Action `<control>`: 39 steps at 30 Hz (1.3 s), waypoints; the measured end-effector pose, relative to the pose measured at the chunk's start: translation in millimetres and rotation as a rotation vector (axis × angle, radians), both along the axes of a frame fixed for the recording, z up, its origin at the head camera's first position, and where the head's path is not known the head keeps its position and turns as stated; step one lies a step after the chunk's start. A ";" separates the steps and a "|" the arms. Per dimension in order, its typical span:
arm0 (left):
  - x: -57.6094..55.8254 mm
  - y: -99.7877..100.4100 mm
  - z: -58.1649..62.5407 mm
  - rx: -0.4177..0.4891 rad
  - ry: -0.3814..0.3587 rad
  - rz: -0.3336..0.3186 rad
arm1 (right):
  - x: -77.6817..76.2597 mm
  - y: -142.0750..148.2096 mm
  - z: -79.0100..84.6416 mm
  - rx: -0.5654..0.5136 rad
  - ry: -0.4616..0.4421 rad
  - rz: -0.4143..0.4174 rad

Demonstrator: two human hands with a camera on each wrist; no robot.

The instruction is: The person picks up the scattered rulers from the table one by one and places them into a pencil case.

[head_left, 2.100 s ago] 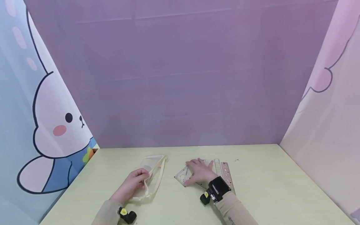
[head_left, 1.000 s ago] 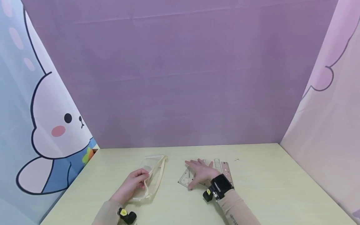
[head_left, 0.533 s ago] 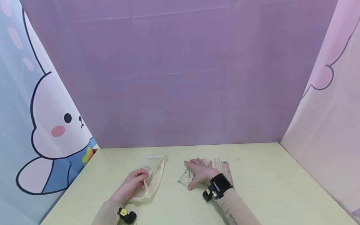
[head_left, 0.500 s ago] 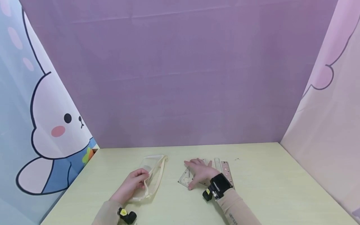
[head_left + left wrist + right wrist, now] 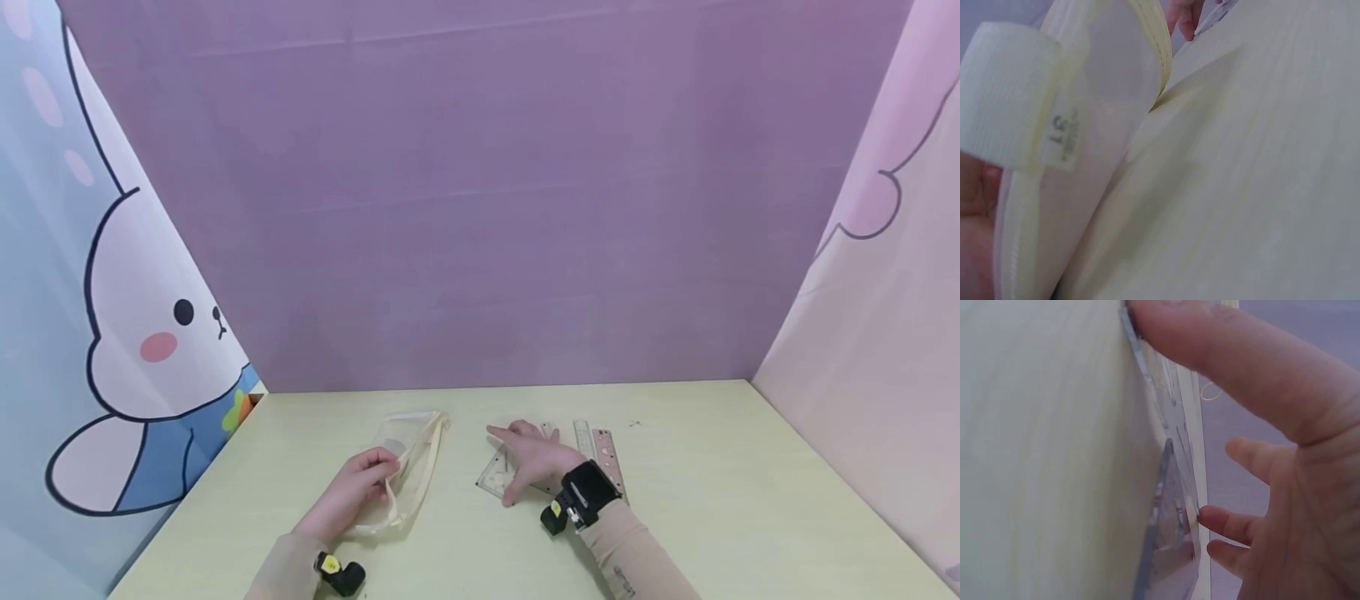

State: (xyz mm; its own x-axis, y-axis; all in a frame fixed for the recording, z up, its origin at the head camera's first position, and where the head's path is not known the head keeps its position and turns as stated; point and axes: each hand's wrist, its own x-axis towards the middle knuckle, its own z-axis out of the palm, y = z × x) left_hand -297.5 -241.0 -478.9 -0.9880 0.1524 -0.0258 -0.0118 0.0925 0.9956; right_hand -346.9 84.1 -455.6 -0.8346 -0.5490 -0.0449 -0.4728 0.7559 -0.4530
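My left hand (image 5: 355,492) grips the edge of a see-through pouch (image 5: 414,483) with cream trim, which stands partly open on the table. In the left wrist view, a printed label (image 5: 1063,137) hangs on the pouch's (image 5: 1104,119) trim. My right hand (image 5: 534,460) spreads over a clear set square (image 5: 493,479). Its thumb (image 5: 1210,344) touches one corner in the right wrist view, while the index finger is lifted. A second clear piece (image 5: 1172,544) overlaps there, its shape partly hidden. Beside the hand lie a clear ruler (image 5: 582,437) and a pink ruler (image 5: 607,457).
The pale table (image 5: 712,500) runs back to a purple cloth wall (image 5: 480,208). Printed curtains (image 5: 157,275) close off both sides. A tiny dark mark (image 5: 634,423) shows on the table behind the rulers.
Over two seconds the right hand and set square shift slightly right and the fingers spread. Just now the index finger stretches further left. The left hand and pouch stay put.
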 end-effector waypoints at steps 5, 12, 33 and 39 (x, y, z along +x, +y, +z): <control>-0.4 0.4 -0.3 -0.002 -0.003 -0.001 | -1.6 -0.5 -3.6 -0.016 -0.009 -0.003; -0.8 0.4 0.3 -0.001 0.003 -0.006 | -4.7 -0.5 -6.0 -0.035 -0.010 -0.009; -1.7 -0.3 -3.1 0.005 0.010 -0.003 | -3.3 -7.2 -4.9 -0.196 -0.017 0.013; -2.5 -0.7 -3.5 0.002 0.015 -0.010 | -4.8 -8.6 -4.4 -0.283 -0.037 0.041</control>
State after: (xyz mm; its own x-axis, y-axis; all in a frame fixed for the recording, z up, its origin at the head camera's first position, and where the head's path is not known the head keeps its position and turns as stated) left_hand -300.0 -241.7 -482.4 -0.9867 0.1620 -0.0110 0.0038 0.0906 0.9959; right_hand -351.7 75.6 -460.0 -0.8120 -0.5774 0.0853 -0.4799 0.5774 -0.6605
